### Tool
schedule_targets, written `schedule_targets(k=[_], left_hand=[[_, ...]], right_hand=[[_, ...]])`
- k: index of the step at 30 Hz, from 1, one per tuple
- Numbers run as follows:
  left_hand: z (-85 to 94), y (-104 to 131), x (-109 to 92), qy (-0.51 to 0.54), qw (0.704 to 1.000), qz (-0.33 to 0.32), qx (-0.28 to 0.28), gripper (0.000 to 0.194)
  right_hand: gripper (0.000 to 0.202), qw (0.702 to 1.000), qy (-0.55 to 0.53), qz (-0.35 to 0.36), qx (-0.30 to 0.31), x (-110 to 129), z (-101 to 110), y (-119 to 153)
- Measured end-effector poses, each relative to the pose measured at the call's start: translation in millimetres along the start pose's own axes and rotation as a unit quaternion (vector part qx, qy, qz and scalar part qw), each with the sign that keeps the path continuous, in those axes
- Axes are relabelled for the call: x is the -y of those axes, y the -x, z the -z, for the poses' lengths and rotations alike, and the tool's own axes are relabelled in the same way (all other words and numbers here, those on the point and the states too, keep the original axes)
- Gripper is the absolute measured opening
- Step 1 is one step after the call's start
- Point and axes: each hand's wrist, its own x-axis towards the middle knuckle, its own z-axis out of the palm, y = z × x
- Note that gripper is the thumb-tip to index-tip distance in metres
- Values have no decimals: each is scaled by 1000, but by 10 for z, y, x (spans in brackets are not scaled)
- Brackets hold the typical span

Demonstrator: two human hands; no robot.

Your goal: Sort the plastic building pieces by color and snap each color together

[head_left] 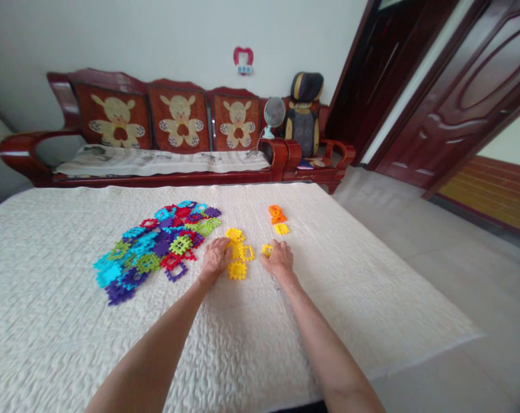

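Yellow interlocking plastic tiles (237, 271) lie joined in a cross-like shape on the quilted cover. My left hand (216, 258) grips the left side of this group, its fingers curled and partly hiding the tile there. Just to the right, my right hand (279, 257) pinches a separate yellow square tile (267, 250) with an open middle; a gap parts it from the joined group. Beyond the right hand lie another yellow tile (281, 229) and a small cluster of orange tiles (278, 214).
Left of my hands spreads a heap of blue, purple, red and green tiles (156, 246). The cream quilted cover (354, 275) drapes over the table, its edge on the right. Behind stand a wooden sofa (281, 155), a small fan (274, 112) and an armchair (303, 129).
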Motion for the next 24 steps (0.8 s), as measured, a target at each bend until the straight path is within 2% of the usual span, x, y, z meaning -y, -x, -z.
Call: schedule_targets(k=[10,15,19,24], left_hand=[[-35,-5,20,1,1000,2,0,36],[-42,-2,22,-5,1000,0,0,35],[-45,7,25,-6,1000,-8,-5,36],[-54,19,22,-4,1000,-12,-19,36]], right_hand=[[42,999,-34,16,-3,-137,-36,-109],[48,994,-85,1,-61,-333,-37,-448],[45,989,-94,-7,-114,-458,45,-778],[47,992,-59,-35,-103,-518,39,-1021]])
